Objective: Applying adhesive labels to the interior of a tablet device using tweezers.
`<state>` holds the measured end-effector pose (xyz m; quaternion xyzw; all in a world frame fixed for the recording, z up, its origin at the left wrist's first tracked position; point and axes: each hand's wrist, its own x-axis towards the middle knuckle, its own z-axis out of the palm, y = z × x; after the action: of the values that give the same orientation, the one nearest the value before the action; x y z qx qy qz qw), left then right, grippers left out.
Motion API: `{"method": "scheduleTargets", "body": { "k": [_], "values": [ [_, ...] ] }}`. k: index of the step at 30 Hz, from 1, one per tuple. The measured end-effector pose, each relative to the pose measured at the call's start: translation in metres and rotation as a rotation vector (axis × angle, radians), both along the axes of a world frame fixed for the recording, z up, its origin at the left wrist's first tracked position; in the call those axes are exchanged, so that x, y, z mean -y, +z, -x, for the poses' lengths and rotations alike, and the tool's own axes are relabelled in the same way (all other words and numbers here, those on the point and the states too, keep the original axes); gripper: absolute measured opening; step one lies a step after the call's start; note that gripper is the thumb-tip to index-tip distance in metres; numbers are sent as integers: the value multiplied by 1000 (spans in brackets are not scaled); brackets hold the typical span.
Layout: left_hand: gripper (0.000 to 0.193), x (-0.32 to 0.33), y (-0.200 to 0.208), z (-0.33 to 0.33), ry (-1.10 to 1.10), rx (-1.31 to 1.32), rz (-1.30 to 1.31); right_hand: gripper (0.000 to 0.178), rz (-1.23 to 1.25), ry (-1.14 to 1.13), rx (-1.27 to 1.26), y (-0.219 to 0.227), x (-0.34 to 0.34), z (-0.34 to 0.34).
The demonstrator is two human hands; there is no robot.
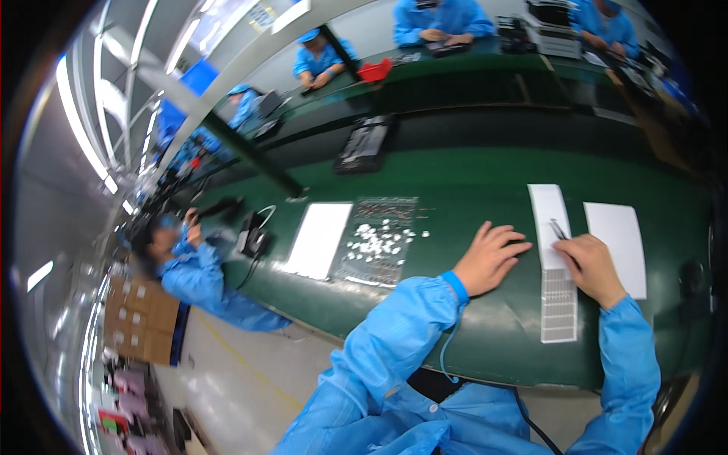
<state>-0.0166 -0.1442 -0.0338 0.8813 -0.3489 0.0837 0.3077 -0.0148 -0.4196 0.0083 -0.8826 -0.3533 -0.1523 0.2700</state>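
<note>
The long white strip with a gridded lower section (556, 284) is lying on the dark green tabletop (470, 189) directly under the person's right hand (594, 269), its long axis running away from the person, from the near edge of the tabletop toward the far side. The right hand is resting on the strip's right edge about midway along it, its fingers (570, 250) curling closed around a thin dark tweezer-like tool (560, 230) whose tip is pointing up the strip toward its plain white far half. The left hand (489, 258) is lying just left of the strip, palm down on the tabletop, its fingers spreading flat and gripping nothing, the fingertips reaching to the strip's left edge; whether they are actually touching it cannot be told. The right hand is therefore the nearer one to the strip. Both forearms are wearing bright blue smock sleeves (402, 334). Just right of the strip a plain white rectangular sheet (618, 246) is lying parallel to it. Farther left a clear plastic bag scattered with small white pieces (379, 241) is sitting beside another white rectangular sheet (318, 239). Beyond, a black component tray (364, 144) is lying, and other people in blue smocks (318, 61) are sitting at the far side.
</note>
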Motion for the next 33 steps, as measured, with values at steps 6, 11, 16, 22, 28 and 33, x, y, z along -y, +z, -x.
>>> {"method": "scheduleTargets", "body": {
  "k": [6,11,16,22,28,33],
  "values": [
    [41,-2,-6,1,25,-14,12,25,30,-136,-96,0,17,-7],
    [38,-1,-7,0,8,-15,33,27,113,-97,-219,-14,39,-13],
    [35,-1,-9,2,-8,-22,73,26,163,-204,-202,-21,63,-14],
    [34,-8,-11,3,8,-8,83,23,119,-206,-333,-9,65,-17],
    [34,-2,-13,-4,-17,-29,95,24,126,-208,-328,-18,91,-25],
    [34,-5,-12,-2,-23,-54,98,24,140,-232,-362,-15,88,-23]
  ]
}}
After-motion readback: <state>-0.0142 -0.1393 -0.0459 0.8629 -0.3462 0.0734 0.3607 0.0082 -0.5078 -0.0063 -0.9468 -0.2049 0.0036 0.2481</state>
